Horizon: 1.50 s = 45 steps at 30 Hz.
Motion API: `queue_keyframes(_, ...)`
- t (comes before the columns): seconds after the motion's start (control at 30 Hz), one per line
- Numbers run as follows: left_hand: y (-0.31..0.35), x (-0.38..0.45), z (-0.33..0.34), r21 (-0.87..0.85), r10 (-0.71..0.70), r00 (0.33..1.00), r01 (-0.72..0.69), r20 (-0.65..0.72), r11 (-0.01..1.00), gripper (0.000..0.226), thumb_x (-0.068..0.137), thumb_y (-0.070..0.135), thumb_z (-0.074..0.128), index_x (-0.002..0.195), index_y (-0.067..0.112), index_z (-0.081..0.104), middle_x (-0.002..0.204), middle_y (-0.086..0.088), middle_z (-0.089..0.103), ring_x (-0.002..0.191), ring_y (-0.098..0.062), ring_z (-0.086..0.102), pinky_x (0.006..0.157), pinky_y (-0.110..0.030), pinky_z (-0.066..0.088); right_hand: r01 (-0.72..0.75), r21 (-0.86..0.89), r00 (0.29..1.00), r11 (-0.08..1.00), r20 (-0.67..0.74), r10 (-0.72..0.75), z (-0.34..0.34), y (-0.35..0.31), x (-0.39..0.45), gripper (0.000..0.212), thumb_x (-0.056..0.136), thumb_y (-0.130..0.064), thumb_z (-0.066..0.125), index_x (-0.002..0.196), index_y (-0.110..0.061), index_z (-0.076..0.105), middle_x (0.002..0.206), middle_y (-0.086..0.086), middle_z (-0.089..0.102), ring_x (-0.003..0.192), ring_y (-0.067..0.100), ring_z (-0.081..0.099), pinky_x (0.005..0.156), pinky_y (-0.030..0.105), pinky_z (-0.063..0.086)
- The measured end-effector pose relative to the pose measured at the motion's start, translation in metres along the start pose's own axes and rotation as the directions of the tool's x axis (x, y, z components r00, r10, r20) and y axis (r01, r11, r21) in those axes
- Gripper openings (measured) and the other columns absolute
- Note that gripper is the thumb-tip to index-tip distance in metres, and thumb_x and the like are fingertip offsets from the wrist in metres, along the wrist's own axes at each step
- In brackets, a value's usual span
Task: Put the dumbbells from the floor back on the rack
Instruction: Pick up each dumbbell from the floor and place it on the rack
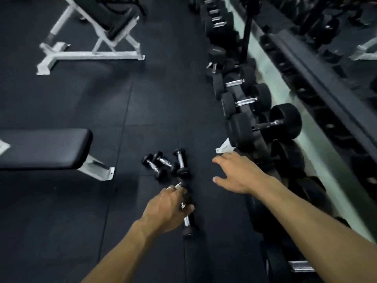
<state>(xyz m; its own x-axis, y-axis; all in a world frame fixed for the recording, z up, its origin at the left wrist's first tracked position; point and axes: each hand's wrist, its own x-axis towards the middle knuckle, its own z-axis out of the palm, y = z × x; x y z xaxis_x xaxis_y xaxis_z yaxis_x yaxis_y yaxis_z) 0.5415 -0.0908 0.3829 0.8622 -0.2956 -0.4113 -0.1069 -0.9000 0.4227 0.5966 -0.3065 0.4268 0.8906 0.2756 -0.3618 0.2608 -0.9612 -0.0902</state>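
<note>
The left hand [169, 207] is down at the nearest small dumbbell [186, 220], fingers curling over its chrome handle; whether that grip is fully clamped, hard to tell. It lies on the floor [81, 221], long axis running away from the person. The right hand [236, 172] hovers spread, fingers apart, just beside the rack [265, 152]. Three more dumbbells [166, 163] wait beyond.
</note>
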Motion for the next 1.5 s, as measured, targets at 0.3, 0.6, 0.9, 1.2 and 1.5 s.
queue_keyframes(0.3, -0.072, 0.061, 0.077, -0.135, -0.205, 0.975, 0.215, 0.084, 0.967, 0.054, 0.092, 0.053, 0.05, 0.136, 0.021, 0.045, 0.131, -0.003, 0.051, 0.122, -0.022, 0.05, 0.095, -0.041, 0.047, 0.118, 0.028, 0.973, 0.993, 0.199, -0.121, 0.091, -0.008, 0.12, 0.066, 0.089, -0.049, 0.058, 0.145, -0.021, 0.038, 0.135, 0.004, 0.052, 0.125, 0.026, 0.046, 0.1, 0.043, 0.043)
queue_keyframes(0.6, -0.134, 0.151, 0.221, -0.362, -0.426, 0.882, 0.471, 0.201, 0.804, 0.052, 0.092, 0.052, 0.051, 0.133, 0.019, 0.049, 0.127, -0.004, 0.055, 0.117, -0.022, 0.055, 0.094, -0.039, 0.047, 0.251, 0.017, 0.87, 0.968, 0.435, -0.233, 0.241, 0.019, 0.239, 0.068, 0.088, -0.044, 0.063, 0.146, -0.02, 0.038, 0.129, 0.005, 0.053, 0.12, 0.027, 0.049, 0.095, 0.041, 0.046)
queue_keyframes(0.9, -0.203, 0.253, 0.378, -0.547, -0.487, 0.826, 0.556, 0.283, 0.626, 0.044, 0.087, 0.048, 0.061, 0.12, 0.02, 0.057, 0.119, -0.003, 0.062, 0.109, -0.02, 0.059, 0.092, -0.033, 0.046, 0.123, 0.197, 0.865, 0.973, 0.459, -0.203, 0.426, 0.012, 0.337, 0.071, 0.084, -0.044, 0.07, 0.145, -0.023, 0.038, 0.133, 0.003, 0.05, 0.125, 0.024, 0.047, 0.101, 0.042, 0.044)
queue_keyframes(1.2, -0.244, 0.326, 0.504, -0.572, -0.522, 0.75, 0.654, 0.407, 0.495, 0.051, 0.076, 0.038, 0.077, 0.117, 0.017, 0.056, 0.107, -0.001, 0.064, 0.098, -0.02, 0.061, 0.081, -0.03, 0.048, 0.056, 0.263, 0.882, 0.963, 0.439, -0.171, 0.559, 0.029, 0.383, 0.063, 0.076, -0.043, 0.077, 0.13, -0.026, 0.052, 0.118, 0.003, 0.055, 0.112, 0.024, 0.055, 0.095, 0.043, 0.048)
queue_keyframes(1.5, -0.245, 0.335, 0.541, -0.664, -0.526, 0.723, 0.663, 0.448, 0.346, 0.046, 0.063, 0.03, 0.087, 0.099, 0.03, 0.058, 0.091, 0.004, 0.069, 0.085, -0.019, 0.067, 0.082, -0.039, 0.057, 0.018, 0.449, 0.951, 0.894, 0.269, -0.154, 0.585, 0.038, 0.38, 0.049, 0.076, -0.034, 0.08, 0.121, -0.024, 0.063, 0.107, -0.002, 0.069, 0.1, 0.018, 0.064, 0.091, 0.037, 0.052)
